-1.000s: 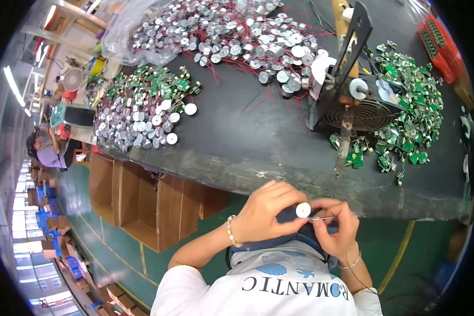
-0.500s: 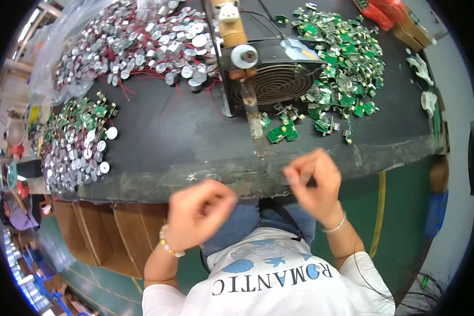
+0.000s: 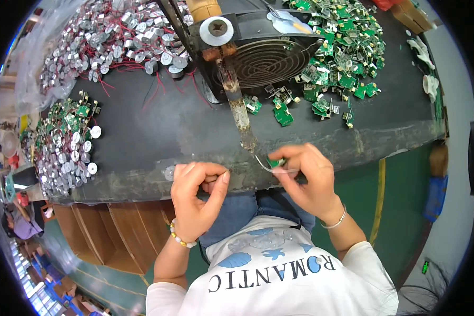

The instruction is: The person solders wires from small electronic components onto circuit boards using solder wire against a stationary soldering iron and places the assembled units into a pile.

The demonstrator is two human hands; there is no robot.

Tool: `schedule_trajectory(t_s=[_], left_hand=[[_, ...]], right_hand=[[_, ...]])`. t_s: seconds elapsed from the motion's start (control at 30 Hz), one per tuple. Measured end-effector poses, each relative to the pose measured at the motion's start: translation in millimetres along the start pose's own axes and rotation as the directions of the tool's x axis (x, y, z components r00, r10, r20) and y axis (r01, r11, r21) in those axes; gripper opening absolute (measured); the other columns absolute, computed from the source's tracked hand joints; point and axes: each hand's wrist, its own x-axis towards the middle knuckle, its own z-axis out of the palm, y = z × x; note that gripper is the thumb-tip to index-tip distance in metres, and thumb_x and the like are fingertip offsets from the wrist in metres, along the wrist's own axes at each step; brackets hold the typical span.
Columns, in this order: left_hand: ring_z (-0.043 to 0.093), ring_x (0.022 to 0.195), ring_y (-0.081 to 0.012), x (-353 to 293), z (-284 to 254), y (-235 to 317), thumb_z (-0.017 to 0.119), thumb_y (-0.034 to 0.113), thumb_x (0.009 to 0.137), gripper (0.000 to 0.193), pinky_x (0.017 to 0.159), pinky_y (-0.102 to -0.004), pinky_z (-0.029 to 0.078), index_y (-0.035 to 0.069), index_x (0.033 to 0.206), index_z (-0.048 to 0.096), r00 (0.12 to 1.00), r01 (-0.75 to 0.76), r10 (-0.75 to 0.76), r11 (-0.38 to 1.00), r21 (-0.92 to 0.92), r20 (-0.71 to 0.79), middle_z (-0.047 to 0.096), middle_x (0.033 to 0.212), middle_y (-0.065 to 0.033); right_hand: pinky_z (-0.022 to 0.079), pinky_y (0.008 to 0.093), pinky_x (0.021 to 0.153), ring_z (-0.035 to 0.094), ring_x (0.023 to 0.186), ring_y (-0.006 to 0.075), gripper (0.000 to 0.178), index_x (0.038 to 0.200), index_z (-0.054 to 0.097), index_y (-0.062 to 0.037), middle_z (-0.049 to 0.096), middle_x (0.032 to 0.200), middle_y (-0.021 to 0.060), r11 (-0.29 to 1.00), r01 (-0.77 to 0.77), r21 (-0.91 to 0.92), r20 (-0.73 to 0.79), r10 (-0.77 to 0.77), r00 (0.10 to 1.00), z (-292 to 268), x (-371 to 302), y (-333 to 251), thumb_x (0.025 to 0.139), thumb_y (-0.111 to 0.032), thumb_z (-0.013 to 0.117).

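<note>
My right hand (image 3: 306,174) is closed in a pinch on a small green circuit board (image 3: 274,163), right of the soldering iron's lower end. A thin, curved silvery wire (image 3: 264,164) runs from the tip of the soldering iron (image 3: 239,113) toward these fingers. My left hand (image 3: 197,192) is closed above the table's front edge, thumb and forefinger together; what they grip is too small to make out. Beside its knuckles shows a pale round piece (image 3: 169,173), and I cannot tell whether the hand holds it.
A black fan (image 3: 268,63) stands behind the iron. Silver round motors with red wires (image 3: 126,39) are heaped at back left, green boards (image 3: 347,47) at back right. Boards joined with motors (image 3: 71,147) lie at left. Cardboard boxes (image 3: 110,231) stand below the table at left.
The view has shifted, so the iron and fan look larger and farther left. My blurred hands are now steadier, and the right one shows a green board beside the iron.
</note>
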Motion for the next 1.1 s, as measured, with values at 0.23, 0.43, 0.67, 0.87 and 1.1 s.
schedule_trajectory(t_s=[0.23, 0.43, 0.67, 0.87, 1.1], left_hand=[[0.043, 0.059, -0.0088, 6, 1, 2, 0.068, 0.003, 0.079, 0.005, 0.069, -0.026, 0.033, 0.005, 0.079, 0.063, 0.975, 0.214, -0.179, 0.92, -0.329, 0.131, 0.055, 0.067, 0.0027], [0.043, 0.06, -0.0079, 1, 4, 2, 0.07, 0.003, 0.078, 0.006, 0.069, -0.025, 0.033, 0.005, 0.078, 0.064, 0.96, 0.275, -0.234, 0.884, -0.377, 0.151, 0.056, 0.07, 0.0027], [0.045, 0.062, -0.0061, 1, 2, 11, 0.07, 0.002, 0.08, 0.005, 0.067, -0.0219, 0.036, 0.004, 0.081, 0.065, 0.907, 0.42, -0.375, 0.79, -0.447, 0.191, 0.055, 0.069, 0.0027], [0.048, 0.07, -0.0061, 15, 7, 10, 0.069, 0.002, 0.081, 0.006, 0.065, -0.0205, 0.04, 0.001, 0.083, 0.064, 0.989, 0.134, -0.093, 0.905, -0.404, 0.118, 0.059, 0.09, -0.0035], [0.051, 0.074, -0.0033, 24, 5, 16, 0.062, -0.004, 0.086, 0.006, 0.066, -0.0177, 0.04, -0.001, 0.088, 0.058, 0.939, 0.333, -0.188, 0.702, -0.629, 0.288, 0.059, 0.099, -0.0066]], right_hand=[[0.045, 0.0292, 0.059, 0.055, 0.067, 0.0206, 0.022, 0.077, 0.051, -0.0041, 0.065, 0.093, 0.0084, 0.994, 0.071, -0.087, 0.066, -0.066, 0.996, 1, 22, 2, 0.071, 0.006, 0.069], [0.047, 0.0322, 0.062, 0.058, 0.067, 0.0221, 0.018, 0.081, 0.054, -0.0036, 0.063, 0.087, 0.0068, 0.999, 0.008, 0.037, 0.033, -0.01, 0.999, 0, 19, 9, 0.073, 0.002, 0.069], [0.047, 0.0313, 0.06, 0.059, 0.068, 0.021, 0.022, 0.072, 0.052, -0.005, 0.064, 0.091, 0.0057, 0.989, 0.059, 0.132, 0.009, -0.061, 0.998, 4, 13, 0, 0.071, 0.001, 0.073], [0.05, 0.0291, 0.062, 0.061, 0.073, 0.0168, 0.022, 0.07, 0.051, -0.0041, 0.066, 0.094, 0.0116, 0.928, -0.038, 0.37, -0.042, 0.057, 0.997, 8, 9, -12, 0.071, 0.003, 0.071], [0.051, 0.031, 0.066, 0.064, 0.076, 0.0234, 0.014, 0.07, 0.053, -0.0021, 0.067, 0.094, 0.0141, 0.91, 0.173, 0.376, -0.143, -0.128, 0.981, 10, 20, -4, 0.072, 0.004, 0.065]])
